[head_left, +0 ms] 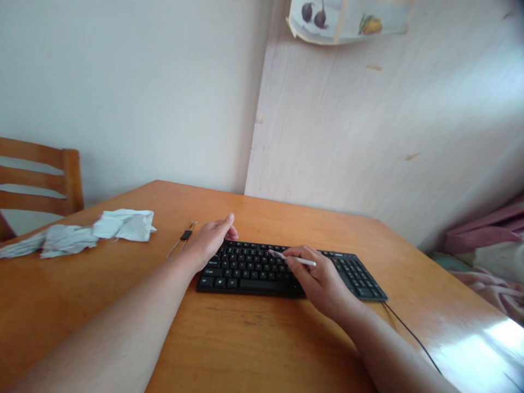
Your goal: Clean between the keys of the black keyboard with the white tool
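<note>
A black keyboard (262,273) lies flat on the wooden table, its letter keys facing up. Around its far left corner curls my left hand (213,240), thumb raised and fingers partly hidden behind the palm. My right hand (317,273) is over the right part of the letter keys, pinching a small brush (305,261) with a white handle. The brush's pinkish tip points left and is at the upper letter keys; whether it touches them I cannot tell. My right wrist and palm cover part of the keyboard's near edge.
Left of the keyboard lies a thin metal tool with a black block (186,234). Crumpled white cloth (123,224) is at the table's left side. The keyboard's cable (413,335) runs toward the near right. A wooden chair (71,180) stands left; a wall (184,98) rises behind the table.
</note>
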Motion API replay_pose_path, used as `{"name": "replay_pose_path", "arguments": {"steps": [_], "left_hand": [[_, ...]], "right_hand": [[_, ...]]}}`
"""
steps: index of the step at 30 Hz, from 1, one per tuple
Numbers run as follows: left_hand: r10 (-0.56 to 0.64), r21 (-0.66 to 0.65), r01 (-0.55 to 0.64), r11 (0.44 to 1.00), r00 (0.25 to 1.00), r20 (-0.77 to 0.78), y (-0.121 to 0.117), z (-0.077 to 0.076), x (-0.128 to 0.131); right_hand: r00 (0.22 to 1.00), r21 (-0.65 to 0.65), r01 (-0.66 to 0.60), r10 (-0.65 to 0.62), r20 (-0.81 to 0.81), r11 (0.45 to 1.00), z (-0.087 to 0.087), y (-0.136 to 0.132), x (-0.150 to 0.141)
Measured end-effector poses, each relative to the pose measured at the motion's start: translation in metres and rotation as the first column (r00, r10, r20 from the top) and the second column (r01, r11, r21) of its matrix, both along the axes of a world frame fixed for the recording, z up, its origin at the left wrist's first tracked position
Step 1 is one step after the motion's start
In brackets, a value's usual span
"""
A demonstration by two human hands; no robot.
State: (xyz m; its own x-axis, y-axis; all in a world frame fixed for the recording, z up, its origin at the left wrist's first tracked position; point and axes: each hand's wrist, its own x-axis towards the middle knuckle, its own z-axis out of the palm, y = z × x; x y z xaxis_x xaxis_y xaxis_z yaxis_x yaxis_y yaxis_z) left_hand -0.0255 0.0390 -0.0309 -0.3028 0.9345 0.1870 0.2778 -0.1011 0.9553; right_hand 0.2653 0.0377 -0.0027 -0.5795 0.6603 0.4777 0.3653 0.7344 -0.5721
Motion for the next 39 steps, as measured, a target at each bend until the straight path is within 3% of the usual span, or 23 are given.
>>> {"name": "replay_pose_path", "arguments": {"steps": [20, 31, 39], "left_hand": [[0.010, -0.012, -0.011, 1.000, 0.996, -0.088, 0.001, -0.003, -0.004], [-0.001, -0.004, 0.001, 1.000, 0.999, -0.042, 0.001, -0.004, -0.006], [0.007, -0.012, -0.008, 1.000, 0.999, -0.038, -0.002, 0.001, -0.002]], "right_hand": [[0.996, 0.023, 0.051, -0.052, 0.069, 0.998, 0.018, -0.016, 0.013], [0.997, -0.033, 0.028, -0.026, 0.069, 0.999, 0.027, -0.020, 0.017], [0.997, -0.279, -0.061, 0.043, -0.070, 0.958, 0.022, -0.020, 0.020]]}}
